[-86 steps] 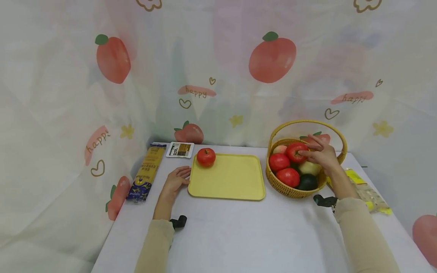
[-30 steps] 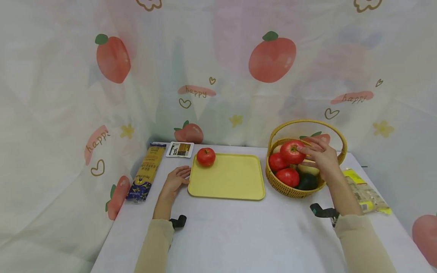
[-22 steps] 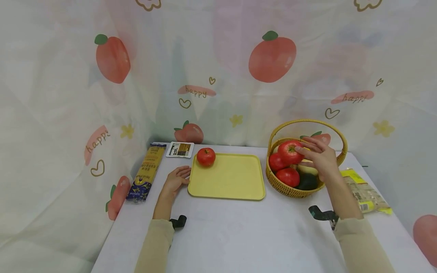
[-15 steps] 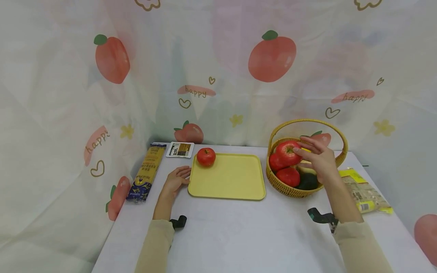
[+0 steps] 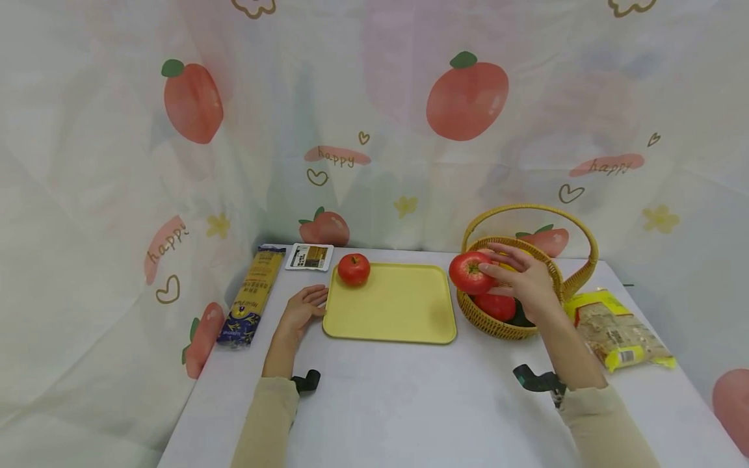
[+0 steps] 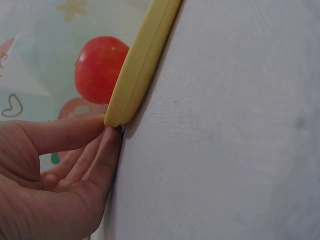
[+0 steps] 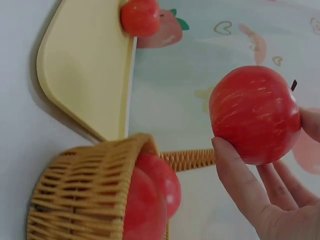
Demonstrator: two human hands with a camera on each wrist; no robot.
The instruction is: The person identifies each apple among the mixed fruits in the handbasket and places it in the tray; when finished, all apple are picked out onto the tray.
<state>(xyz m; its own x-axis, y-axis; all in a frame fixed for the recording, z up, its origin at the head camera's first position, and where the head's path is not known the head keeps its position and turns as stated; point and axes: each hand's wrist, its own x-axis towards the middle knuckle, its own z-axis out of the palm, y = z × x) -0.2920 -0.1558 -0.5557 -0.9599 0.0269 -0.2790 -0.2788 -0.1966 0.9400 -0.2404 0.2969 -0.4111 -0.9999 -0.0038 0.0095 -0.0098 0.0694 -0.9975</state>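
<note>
My right hand (image 5: 529, 286) holds a red apple (image 5: 470, 273) between thumb and fingers, over the left rim of the wicker basket (image 5: 497, 328). In the right wrist view this apple (image 7: 252, 115) is raised off the fruit, its dark stem showing. The basket contains other red fruit (image 5: 496, 306) and a dark one, partly hidden by my hand. To its left lies a yellow tray (image 5: 392, 305) with one red apple (image 5: 354, 270) at its back left corner. My left hand (image 5: 301, 315) touches the tray's left edge with thumb and relaxed fingers; the left wrist view shows these fingertips at the rim (image 6: 140, 65).
A long yellow and blue packet (image 5: 251, 296) lies along the table's left side, with a small white-edged pack (image 5: 310, 257) by the back edge. Right of the basket is a clear and yellow bag (image 5: 617, 331). The basket's tall handle (image 5: 529, 208) arches above it. Printed cloth hangs behind.
My right hand has gripped the apple and carried it left from the basket's middle to its left rim. More of the bag at the right shows. My left hand and the tray have stayed put.
</note>
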